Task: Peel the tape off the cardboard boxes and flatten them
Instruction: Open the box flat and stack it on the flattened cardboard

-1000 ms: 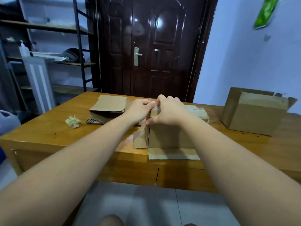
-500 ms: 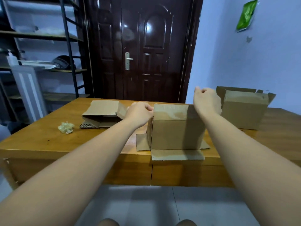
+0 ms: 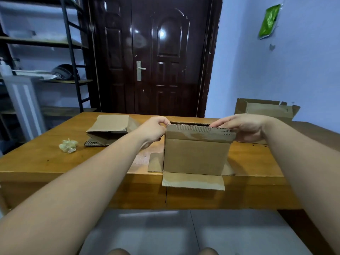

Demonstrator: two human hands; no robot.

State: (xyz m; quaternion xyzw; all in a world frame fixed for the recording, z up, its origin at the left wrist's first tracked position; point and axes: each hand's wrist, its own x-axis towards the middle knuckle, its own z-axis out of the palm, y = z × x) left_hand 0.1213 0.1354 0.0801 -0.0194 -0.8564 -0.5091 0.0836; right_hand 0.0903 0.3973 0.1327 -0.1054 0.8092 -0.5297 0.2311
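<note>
- Facing the wooden table (image 3: 46,162), I see it run the full width of my view, with every piece of cardboard lying on it.
- At the far right stands an open box (image 3: 266,112), its flaps raised, set well behind my right wrist.
- The middle box (image 3: 195,156) stands upright near the table's front edge. Its bottom flaps are splayed flat on the wood, one of them sticking out over the edge toward me. Its top is open, and a glossy strip of tape shows along the near upper flap.
- The flattened box (image 3: 110,127) lies collapsed at the left rear, apart from the middle box.
- My right hand (image 3: 246,127) holds the upper right corner of the middle box, fingers laid along the rim. The cardboard hides my thumb.
- My left hand (image 3: 152,131) has its fingers curled, pinching the upper left corner of the same box.
- A crumpled tape wad (image 3: 68,145) sits alone on the wood, left of the flattened box.
</note>
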